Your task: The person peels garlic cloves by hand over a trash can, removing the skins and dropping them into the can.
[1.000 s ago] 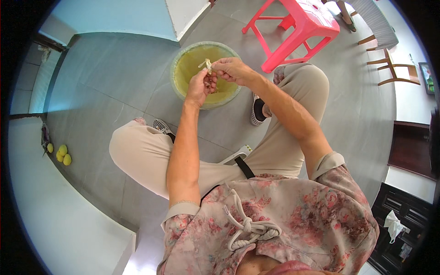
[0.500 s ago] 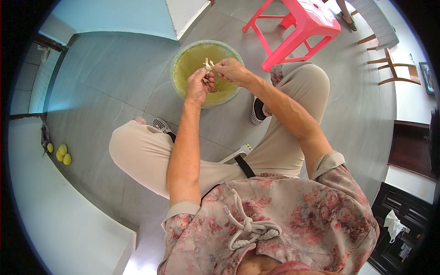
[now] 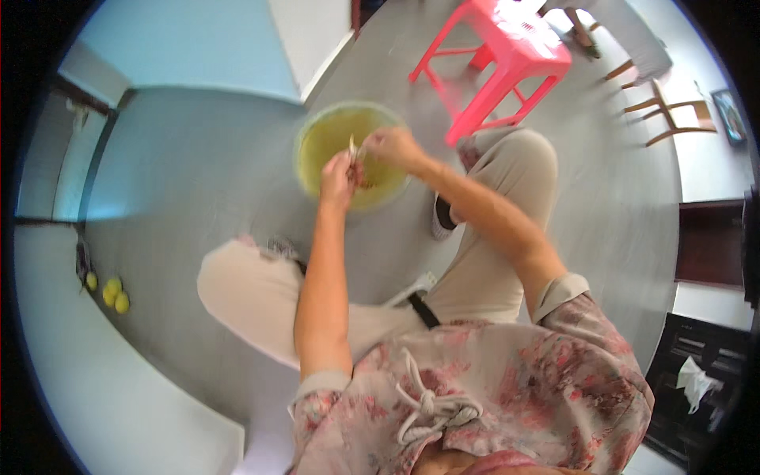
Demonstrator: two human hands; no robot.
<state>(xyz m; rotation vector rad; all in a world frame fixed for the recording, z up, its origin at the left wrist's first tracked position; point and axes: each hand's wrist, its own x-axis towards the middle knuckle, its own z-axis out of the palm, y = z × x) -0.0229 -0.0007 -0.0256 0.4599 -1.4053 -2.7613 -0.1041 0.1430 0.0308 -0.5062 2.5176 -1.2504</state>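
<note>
Both my hands are over a round yellow-green bin [image 3: 305, 150] on the floor between my legs. My left hand [image 3: 338, 177] is closed around a small pale, thin piece [image 3: 353, 149] that sticks up from its fingertips. Something brownish shows against the fingers, too blurred to name. Just to the right, my right hand [image 3: 393, 148] has its fingers pinched together close to the pale piece. What sits in that pinch is smeared by motion. Small brownish bits [image 3: 366, 184] show inside the bin, below the hands.
A pink plastic stool [image 3: 507, 59] stands beyond my right knee. Several yellow-green round fruits [image 3: 115, 293] lie on the floor by the left wall. At the far right are a wooden chair [image 3: 673, 119] and a covered table; another person's foot [image 3: 586, 43] shows near them.
The whole view has shifted, so the bin and stool appear lower. My hands stay over the bin; the pale piece now looks narrower, and my right fingers are blurred by motion.
</note>
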